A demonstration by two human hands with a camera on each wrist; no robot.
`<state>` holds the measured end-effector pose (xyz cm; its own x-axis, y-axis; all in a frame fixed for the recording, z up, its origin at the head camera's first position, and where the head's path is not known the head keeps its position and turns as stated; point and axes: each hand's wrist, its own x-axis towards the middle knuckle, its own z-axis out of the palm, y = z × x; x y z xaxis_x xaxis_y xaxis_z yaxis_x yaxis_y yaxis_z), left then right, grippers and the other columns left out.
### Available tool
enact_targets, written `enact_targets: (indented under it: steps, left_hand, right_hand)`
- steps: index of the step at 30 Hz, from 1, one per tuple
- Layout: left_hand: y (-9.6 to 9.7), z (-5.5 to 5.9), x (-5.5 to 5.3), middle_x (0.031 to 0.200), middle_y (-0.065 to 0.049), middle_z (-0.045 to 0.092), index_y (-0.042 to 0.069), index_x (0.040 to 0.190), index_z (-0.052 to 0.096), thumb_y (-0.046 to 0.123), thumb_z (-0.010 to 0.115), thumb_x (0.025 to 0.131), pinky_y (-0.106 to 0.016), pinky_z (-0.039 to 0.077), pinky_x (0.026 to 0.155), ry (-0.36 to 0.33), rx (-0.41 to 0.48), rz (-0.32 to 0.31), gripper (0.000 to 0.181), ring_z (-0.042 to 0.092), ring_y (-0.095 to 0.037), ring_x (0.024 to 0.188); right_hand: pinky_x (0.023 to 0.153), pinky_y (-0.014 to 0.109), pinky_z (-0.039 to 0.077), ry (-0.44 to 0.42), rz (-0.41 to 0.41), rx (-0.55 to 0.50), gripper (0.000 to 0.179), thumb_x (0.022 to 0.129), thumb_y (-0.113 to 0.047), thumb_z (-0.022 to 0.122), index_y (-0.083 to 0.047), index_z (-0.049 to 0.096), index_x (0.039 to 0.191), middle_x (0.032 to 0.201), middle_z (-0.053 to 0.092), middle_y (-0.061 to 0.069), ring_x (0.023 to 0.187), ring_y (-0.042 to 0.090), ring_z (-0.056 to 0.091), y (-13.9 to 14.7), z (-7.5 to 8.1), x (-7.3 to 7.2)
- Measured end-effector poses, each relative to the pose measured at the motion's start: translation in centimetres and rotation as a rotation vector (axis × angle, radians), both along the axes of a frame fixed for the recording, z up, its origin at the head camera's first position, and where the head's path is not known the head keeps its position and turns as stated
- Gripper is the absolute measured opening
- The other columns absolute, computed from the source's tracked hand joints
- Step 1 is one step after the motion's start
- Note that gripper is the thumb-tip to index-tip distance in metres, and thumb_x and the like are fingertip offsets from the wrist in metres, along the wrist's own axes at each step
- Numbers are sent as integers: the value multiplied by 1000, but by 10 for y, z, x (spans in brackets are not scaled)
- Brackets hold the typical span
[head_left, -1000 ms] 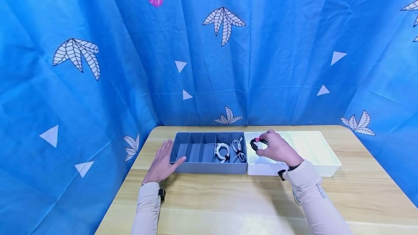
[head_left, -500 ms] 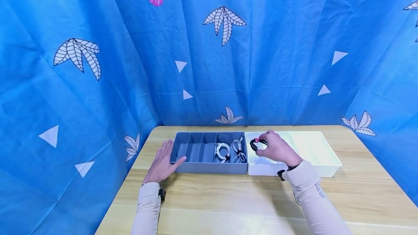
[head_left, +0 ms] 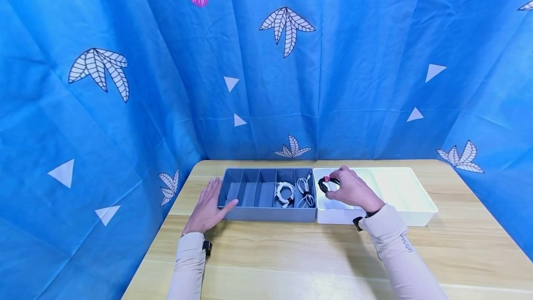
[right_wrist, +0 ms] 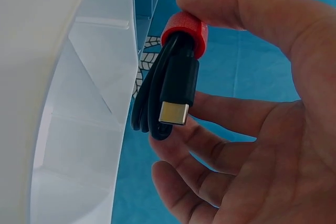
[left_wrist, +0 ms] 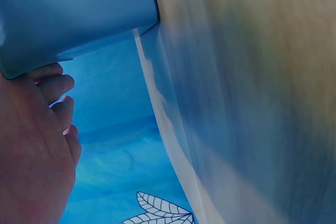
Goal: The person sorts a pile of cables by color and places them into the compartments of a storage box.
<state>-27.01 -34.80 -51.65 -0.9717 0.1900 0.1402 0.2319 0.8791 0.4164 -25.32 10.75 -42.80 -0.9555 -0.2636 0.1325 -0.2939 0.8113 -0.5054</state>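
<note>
Over the left part of the white divided box point(head_left: 379, 217), my right hand point(head_left: 354, 191) pinches a coiled black cable point(head_left: 322, 185) between thumb and fingers. A red strap point(right_wrist: 185, 29) binds the coil, and its metal USB-C plug point(right_wrist: 174, 113) points down in the right wrist view. My left hand point(head_left: 205, 208) rests at the left end of the grey-blue divided box point(head_left: 270, 215), its fingers along the outer side and the thumb at the front rim. That box holds a coiled white cable point(head_left: 280, 193) and, in the rightmost compartment, another white cable point(head_left: 306, 194).
Both boxes stand end to end on the wooden table point(head_left: 270, 258). A blue patterned curtain point(head_left: 258, 82) hangs close behind the table and along its left side. A sliver of something pale is mostly hidden by my right sleeve point(head_left: 395, 244).
Both hands hold nearly the same pose, with the black cable still in the right hand. The head view has shifted slightly.
</note>
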Motion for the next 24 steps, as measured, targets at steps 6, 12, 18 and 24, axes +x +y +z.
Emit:
enact_targets:
  steps: [6,12,18,24]
  left_hand:
    - [0,1,0,176,-14,10,5,166,13,73,49,97,-60,8,132,1,8,2,104,5,-37,164]
    - [0,1,0,176,-12,8,7,167,11,74,48,97,-59,7,132,-2,3,2,104,4,-36,164]
    - [0,0,0,176,-12,7,6,167,11,73,48,97,-59,7,132,1,3,-2,103,3,-35,164]
    - [0,-1,1,176,-14,9,5,166,12,73,48,97,-60,9,132,7,-2,-2,103,5,-37,164]
  right_hand:
    - [86,44,52,-8,4,-5,51,78,-20,86,6,72,119,116,66,21,100,30,59,0,-1,-1]
    - [90,47,54,0,10,-2,48,78,-20,85,6,73,116,116,67,21,103,32,60,0,-2,-2]
    - [95,51,54,-13,4,-2,48,78,-20,85,6,73,117,119,67,22,107,34,60,0,-4,-2]
    - [94,51,54,-14,6,-4,48,78,-20,85,6,73,116,118,67,22,106,33,60,0,-5,-2]
